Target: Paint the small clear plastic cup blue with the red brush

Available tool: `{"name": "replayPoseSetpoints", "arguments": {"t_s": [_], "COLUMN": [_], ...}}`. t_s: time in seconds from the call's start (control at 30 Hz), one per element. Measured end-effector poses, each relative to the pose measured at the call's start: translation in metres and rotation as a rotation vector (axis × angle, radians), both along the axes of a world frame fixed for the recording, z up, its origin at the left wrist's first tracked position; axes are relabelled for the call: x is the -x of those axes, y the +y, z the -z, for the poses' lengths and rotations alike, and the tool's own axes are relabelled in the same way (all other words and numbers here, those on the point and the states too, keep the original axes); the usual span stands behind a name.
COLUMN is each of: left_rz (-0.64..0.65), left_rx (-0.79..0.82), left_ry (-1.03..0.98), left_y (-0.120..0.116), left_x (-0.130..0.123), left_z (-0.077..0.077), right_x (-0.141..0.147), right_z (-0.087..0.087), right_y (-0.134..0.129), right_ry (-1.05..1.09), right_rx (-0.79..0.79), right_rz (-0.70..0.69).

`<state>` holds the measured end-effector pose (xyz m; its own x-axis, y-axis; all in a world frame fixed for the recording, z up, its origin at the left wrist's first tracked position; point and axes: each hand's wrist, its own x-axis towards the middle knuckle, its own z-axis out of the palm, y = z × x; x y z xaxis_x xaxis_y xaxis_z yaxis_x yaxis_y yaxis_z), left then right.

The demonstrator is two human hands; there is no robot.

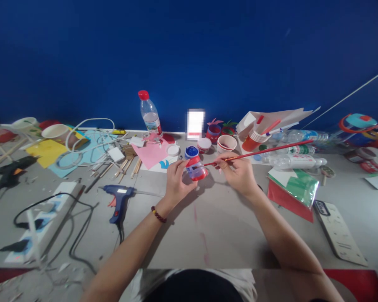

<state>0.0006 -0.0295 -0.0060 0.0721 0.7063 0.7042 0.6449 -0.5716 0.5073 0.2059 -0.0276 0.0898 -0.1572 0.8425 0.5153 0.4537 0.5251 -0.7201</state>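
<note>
A small clear plastic piece with red bands and a blue patch [196,171] is gripped in my left hand [178,184], between thumb and fingers. In my right hand [239,172] I hold a long red paintbrush [271,150], pinched near its front end. Its tip meets or nearly meets the blue patch on the piece. Just behind the piece stands an open jar of blue paint [192,152]. To its right are a pale-lidded jar [204,145] and a white paper cup [226,144] with dark liquid.
A blue glue gun [119,199] and power strip [47,222] with cables lie left. A red-capped bottle [150,115] stands behind. Right are stacked cups [254,140], plastic bottles [297,161], green and red sheets [297,188] and a phone [340,233].
</note>
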Motion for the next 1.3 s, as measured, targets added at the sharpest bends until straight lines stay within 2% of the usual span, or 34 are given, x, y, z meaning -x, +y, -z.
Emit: {"name": "replayPoseSetpoints", "arguments": {"t_s": [0.27,0.4,0.53,0.7,0.93,1.17,1.3], "left_rz": [-0.011,-0.010,-0.028,-0.022,-0.006,-0.019,-0.010], "left_rx": [0.034,0.001,-0.013,-0.024,-0.048,-0.022,-0.015], "left_ry": [0.012,0.003,0.022,0.032,0.064,0.030,0.032], "left_y": [-0.001,0.000,0.000,0.000,0.000,-0.001,-0.001], "left_x": [0.001,0.001,-0.001,-0.003,-0.001,0.000,0.001], "left_z": [0.000,-0.002,0.000,0.002,0.000,0.002,0.000], "right_x": [-0.006,-0.009,-0.009,-0.003,0.002,-0.003,-0.006], "right_z": [-0.004,-0.005,-0.006,0.002,0.002,-0.004,-0.007], "right_y": [0.002,0.004,0.001,-0.002,-0.002,0.002,0.004], "right_ry": [-0.058,-0.078,0.021,0.116,0.002,-0.007,0.058], "right_rx": [-0.079,-0.123,-0.043,0.085,-0.019,-0.031,0.001], "right_rz": [0.083,0.127,0.115,-0.013,0.019,0.112,0.109]}}
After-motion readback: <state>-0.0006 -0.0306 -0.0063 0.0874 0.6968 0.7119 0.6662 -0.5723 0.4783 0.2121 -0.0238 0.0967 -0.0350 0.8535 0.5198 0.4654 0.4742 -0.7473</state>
